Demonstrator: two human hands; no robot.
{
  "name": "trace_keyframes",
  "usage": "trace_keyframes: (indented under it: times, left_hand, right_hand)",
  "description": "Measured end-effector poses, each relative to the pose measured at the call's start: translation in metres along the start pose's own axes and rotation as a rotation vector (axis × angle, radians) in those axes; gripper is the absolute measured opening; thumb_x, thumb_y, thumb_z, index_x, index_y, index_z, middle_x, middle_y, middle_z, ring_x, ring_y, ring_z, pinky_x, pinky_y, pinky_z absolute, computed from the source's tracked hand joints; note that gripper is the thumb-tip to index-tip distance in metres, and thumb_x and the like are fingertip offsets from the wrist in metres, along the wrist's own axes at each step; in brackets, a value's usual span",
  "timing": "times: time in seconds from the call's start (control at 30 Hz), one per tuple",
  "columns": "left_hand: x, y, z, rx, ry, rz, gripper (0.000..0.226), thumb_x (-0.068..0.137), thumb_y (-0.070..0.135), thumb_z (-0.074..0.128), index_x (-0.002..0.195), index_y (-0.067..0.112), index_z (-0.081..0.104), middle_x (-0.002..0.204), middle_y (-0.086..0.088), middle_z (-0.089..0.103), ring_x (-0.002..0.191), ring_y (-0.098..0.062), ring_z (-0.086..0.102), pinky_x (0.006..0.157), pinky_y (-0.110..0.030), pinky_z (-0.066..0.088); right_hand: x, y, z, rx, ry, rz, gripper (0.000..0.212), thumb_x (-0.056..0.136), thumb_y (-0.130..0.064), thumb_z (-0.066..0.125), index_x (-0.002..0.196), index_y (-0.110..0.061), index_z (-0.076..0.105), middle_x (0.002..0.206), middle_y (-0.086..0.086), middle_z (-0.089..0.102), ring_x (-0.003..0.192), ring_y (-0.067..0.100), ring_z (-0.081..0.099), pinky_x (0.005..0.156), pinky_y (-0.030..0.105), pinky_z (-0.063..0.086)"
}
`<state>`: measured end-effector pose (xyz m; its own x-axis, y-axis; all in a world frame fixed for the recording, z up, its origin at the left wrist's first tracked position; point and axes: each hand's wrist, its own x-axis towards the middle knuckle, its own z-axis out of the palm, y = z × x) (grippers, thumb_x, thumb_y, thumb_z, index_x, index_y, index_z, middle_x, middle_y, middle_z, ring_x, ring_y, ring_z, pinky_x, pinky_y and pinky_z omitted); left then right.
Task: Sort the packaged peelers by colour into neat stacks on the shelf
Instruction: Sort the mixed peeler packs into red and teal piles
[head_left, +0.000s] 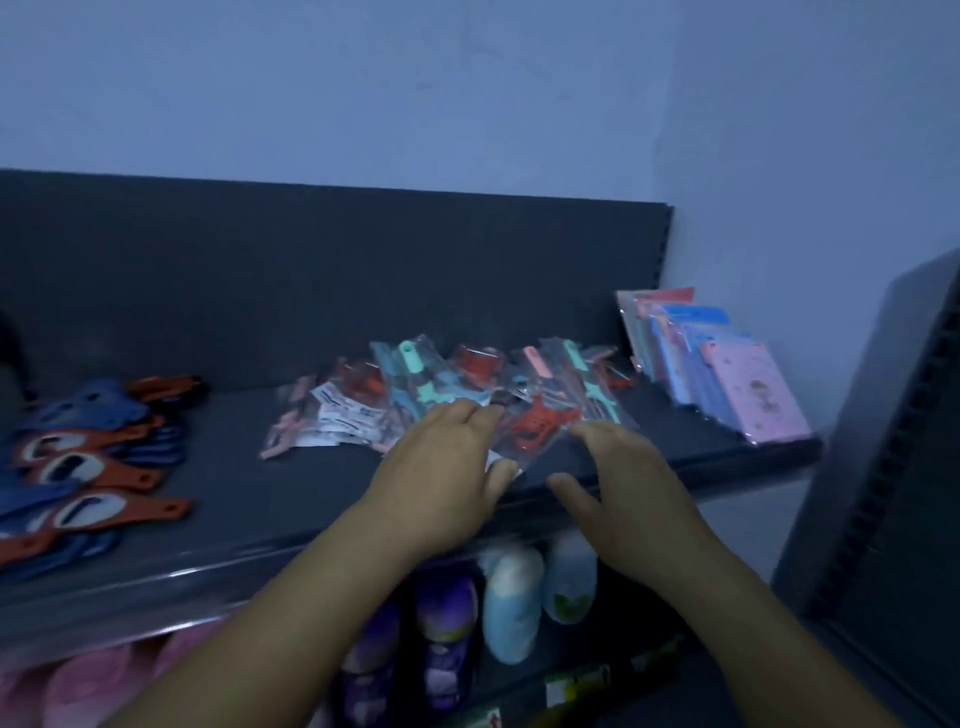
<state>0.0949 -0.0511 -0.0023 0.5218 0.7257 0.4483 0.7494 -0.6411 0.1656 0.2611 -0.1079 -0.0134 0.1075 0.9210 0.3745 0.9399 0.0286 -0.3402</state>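
Dim shelf (218, 499) carries mixed packaged peelers (441, 395). Left hand (441, 478) lies flat, fingers straight on the red peeler packet (535, 426); right hand (623, 493), relaxed and unclenched, touches it at 4 o'clock.

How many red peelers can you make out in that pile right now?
4, maybe more hidden: one by the fingers, one back centre, one back left, one at the far right edge. Blurry pile.

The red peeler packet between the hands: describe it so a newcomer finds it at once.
On the dark shelf, find the jumbled packet pile at centre. At its front edge, between the left hand and right hand, lies the red peeler packet, the red one nearest the shelf's front.
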Motion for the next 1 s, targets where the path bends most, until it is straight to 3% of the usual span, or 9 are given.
trace_keyframes:
  times: [0.1, 0.27, 0.43, 0.57, 0.73, 0.83, 1.0]
  left_hand:
    - [0.009, -0.035, -0.010, 0.054, -0.011, -0.099, 0.056, 0.094, 0.042, 0.045, 0.142, 0.018, 0.033, 0.137, -0.001, 0.044, 0.128, -0.019, 0.038, 0.105, -0.030, 0.034]
    - [0.026, -0.084, -0.018, 0.161, -0.068, -0.227, 0.054, 0.095, 0.039, 0.044, 0.143, 0.018, 0.031, 0.142, -0.005, 0.040, 0.130, -0.022, 0.036, 0.107, -0.035, 0.025]
    - [0.046, -0.127, -0.014, 0.130, -0.115, -0.301, 0.050, 0.092, 0.045, 0.045, 0.132, 0.016, 0.042, 0.131, -0.010, 0.049, 0.121, -0.028, 0.045, 0.104, -0.040, 0.035]
    - [0.061, -0.148, -0.006, 0.106, -0.193, -0.345, 0.054, 0.090, 0.055, 0.041, 0.127, 0.016, 0.044, 0.130, -0.012, 0.052, 0.120, -0.031, 0.047, 0.106, -0.050, 0.032]
    - [0.078, -0.154, -0.002, 0.084, -0.280, -0.396, 0.071, 0.089, 0.067, 0.030, 0.136, 0.013, 0.034, 0.136, -0.012, 0.048, 0.122, -0.031, 0.047, 0.103, -0.045, 0.030]
    - [0.082, -0.151, 0.003, 0.062, -0.285, -0.405, 0.083, 0.086, 0.071, 0.033, 0.146, 0.015, 0.020, 0.141, -0.015, 0.043, 0.126, -0.032, 0.043, 0.103, -0.043, 0.033]
    - [0.086, -0.152, 0.014, -0.050, -0.163, -0.405, 0.091, 0.076, 0.070, 0.054, 0.143, 0.017, 0.025, 0.141, -0.009, 0.043, 0.128, -0.032, 0.040, 0.104, -0.040, 0.033]
  right_hand:
    - [0.031, -0.019, 0.013, 0.010, -0.018, -0.031, 0.058, 0.092, -0.039, 0.052, 0.143, -0.018, 0.034, 0.147, 0.001, 0.037, 0.136, 0.019, 0.031, 0.111, 0.028, 0.024]
    - [0.076, -0.049, 0.032, 0.075, -0.074, -0.002, 0.053, 0.092, -0.038, 0.050, 0.140, -0.019, 0.036, 0.136, 0.001, 0.045, 0.129, 0.021, 0.038, 0.100, 0.030, 0.032]
    - [0.116, -0.066, 0.049, 0.023, -0.106, 0.069, 0.061, 0.092, -0.043, 0.049, 0.143, -0.014, 0.031, 0.142, 0.008, 0.043, 0.130, 0.027, 0.039, 0.103, 0.036, 0.037]
    - [0.144, -0.071, 0.064, 0.000, -0.136, 0.164, 0.062, 0.089, -0.048, 0.051, 0.137, -0.012, 0.036, 0.133, 0.010, 0.052, 0.123, 0.029, 0.046, 0.096, 0.037, 0.043]
    - [0.166, -0.067, 0.079, -0.024, -0.201, 0.294, 0.077, 0.082, -0.063, 0.052, 0.136, -0.011, 0.036, 0.134, 0.011, 0.051, 0.125, 0.033, 0.044, 0.098, 0.040, 0.044]
    - [0.177, -0.064, 0.082, 0.000, -0.227, 0.317, 0.087, 0.075, -0.067, 0.058, 0.138, -0.012, 0.035, 0.136, 0.009, 0.050, 0.130, 0.033, 0.040, 0.102, 0.043, 0.042]
    - [0.188, -0.065, 0.085, 0.144, -0.212, 0.240, 0.073, 0.072, -0.045, 0.074, 0.129, -0.017, 0.039, 0.135, 0.010, 0.048, 0.123, 0.029, 0.047, 0.097, 0.042, 0.047]
